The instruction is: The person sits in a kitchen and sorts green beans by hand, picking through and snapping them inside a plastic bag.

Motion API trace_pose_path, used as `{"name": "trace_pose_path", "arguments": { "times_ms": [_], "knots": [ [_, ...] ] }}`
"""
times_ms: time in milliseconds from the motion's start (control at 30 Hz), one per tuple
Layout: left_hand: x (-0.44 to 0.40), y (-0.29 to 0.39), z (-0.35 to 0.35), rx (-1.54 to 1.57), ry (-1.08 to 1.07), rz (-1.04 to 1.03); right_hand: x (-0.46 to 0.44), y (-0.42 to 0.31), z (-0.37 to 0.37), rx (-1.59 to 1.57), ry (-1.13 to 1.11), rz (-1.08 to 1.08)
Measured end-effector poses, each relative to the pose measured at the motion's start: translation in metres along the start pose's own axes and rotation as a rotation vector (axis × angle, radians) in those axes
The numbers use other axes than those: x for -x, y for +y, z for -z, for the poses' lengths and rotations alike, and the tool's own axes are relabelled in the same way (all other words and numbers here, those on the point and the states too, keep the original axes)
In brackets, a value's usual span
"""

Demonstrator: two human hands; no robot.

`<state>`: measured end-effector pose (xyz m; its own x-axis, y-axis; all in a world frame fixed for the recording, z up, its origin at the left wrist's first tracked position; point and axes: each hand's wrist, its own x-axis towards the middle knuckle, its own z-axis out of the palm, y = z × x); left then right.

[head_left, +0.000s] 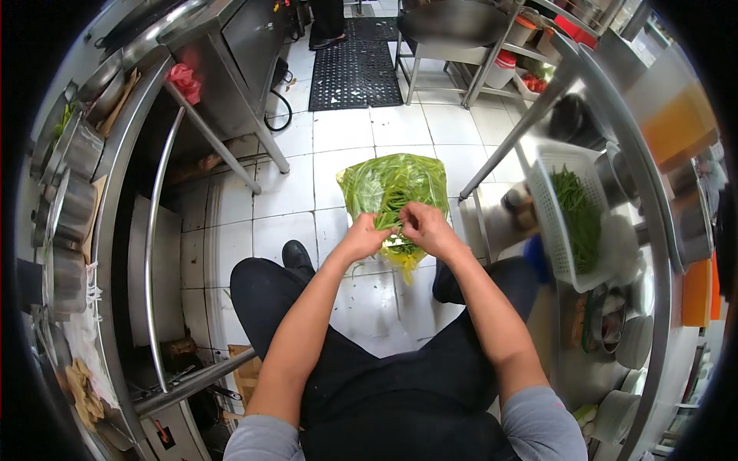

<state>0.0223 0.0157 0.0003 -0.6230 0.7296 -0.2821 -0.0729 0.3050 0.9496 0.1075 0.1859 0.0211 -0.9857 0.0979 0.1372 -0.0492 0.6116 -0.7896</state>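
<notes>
A see-through yellowish plastic bag [367, 183], full of long thin green beans [394, 201], stands open between my knees. My left hand [364, 237] is closed around a small bunch of the beans at the mouth of the bag. Close beside it, my right hand [427, 229] has its fingers pinched together at the ends of the bunch. What lies between those fingertips is too small to make out. A knotted yellow end [405, 263] of plastic hangs below my hands.
At right, a white plastic basket [542, 180] holds green beans on a steel shelf. Metal pots [71, 203] line the left counter. A black rubber mat [356, 73] lies ahead on the white tiles [342, 127]; another person's feet [328, 41] are beside it.
</notes>
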Motion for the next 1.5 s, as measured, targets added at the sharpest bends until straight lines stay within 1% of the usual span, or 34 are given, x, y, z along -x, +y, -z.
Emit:
{"name": "trace_pose_path", "arguments": {
  "times_ms": [67,100,133,167,200,233,267,333,367,400,467,500,733,867,1033,1100,1200,1300,1433,1500],
  "knots": [
    [-0.001,0.000,0.002,0.041,-0.041,0.028,-0.002,0.008,-0.009,0.088,0.124,0.014],
    [0.000,0.003,0.003,0.107,-0.061,0.047,-0.005,0.011,-0.010,-0.078,0.177,-0.122],
    [0.001,0.006,0.004,0.175,-0.079,0.066,-0.007,0.015,-0.007,-0.077,0.180,-0.123],
    [0.001,0.008,0.004,0.174,-0.079,0.065,-0.009,0.018,-0.004,-0.162,0.175,-0.164],
    [0.002,0.011,0.005,0.297,-0.038,0.013,-0.010,0.022,-0.001,-0.247,0.169,-0.203],
    [0.003,0.013,0.007,0.419,0.005,-0.039,-0.009,0.028,-0.002,-0.167,0.140,-0.091],
    [0.004,0.015,0.009,0.417,0.007,-0.040,-0.008,0.032,-0.005,-0.169,0.140,-0.090],
    [0.006,0.020,0.015,0.551,0.044,-0.033,-0.003,0.027,-0.005,-0.180,-0.019,-0.156],
    [0.005,0.018,0.017,0.560,0.052,-0.030,-0.002,0.025,-0.007,-0.322,-0.107,-0.199],
    [0.005,0.018,0.017,0.564,0.054,-0.031,-0.001,0.021,-0.007,-0.320,-0.110,-0.199],
    [0.006,0.017,0.020,0.592,0.073,-0.022,0.001,0.014,-0.009,-0.672,-0.294,-0.333],
    [0.006,0.017,0.021,0.592,0.075,-0.023,0.003,0.015,-0.015,-0.691,-0.282,-0.336],
    [0.006,0.013,0.024,0.568,0.116,-0.053,0.000,0.016,-0.015,-0.664,-0.273,-0.339],
    [0.007,0.015,0.025,0.530,0.125,-0.086,-0.001,0.016,-0.016,-0.672,-0.233,-0.352],
    [0.004,0.013,0.030,0.576,0.148,-0.113,-0.001,0.025,-0.018,-0.692,-0.217,-0.366],
    [0.004,0.013,0.030,0.597,0.158,-0.115,-0.002,0.024,-0.017,-0.609,-0.146,-0.324],
    [0.007,0.016,0.030,0.574,0.162,-0.096,-0.002,0.016,-0.018,-0.660,-0.094,-0.330],
    [0.007,0.016,0.028,0.573,0.144,-0.109,-0.002,0.016,-0.021,-0.623,-0.149,-0.305],
    [0.007,0.016,0.030,0.586,0.133,-0.104,-0.002,0.022,-0.026,-0.616,-0.130,-0.327],
    [0.008,0.016,0.030,0.586,0.132,-0.111,-0.001,0.027,-0.025,-0.630,-0.113,-0.284]
  ]
}}
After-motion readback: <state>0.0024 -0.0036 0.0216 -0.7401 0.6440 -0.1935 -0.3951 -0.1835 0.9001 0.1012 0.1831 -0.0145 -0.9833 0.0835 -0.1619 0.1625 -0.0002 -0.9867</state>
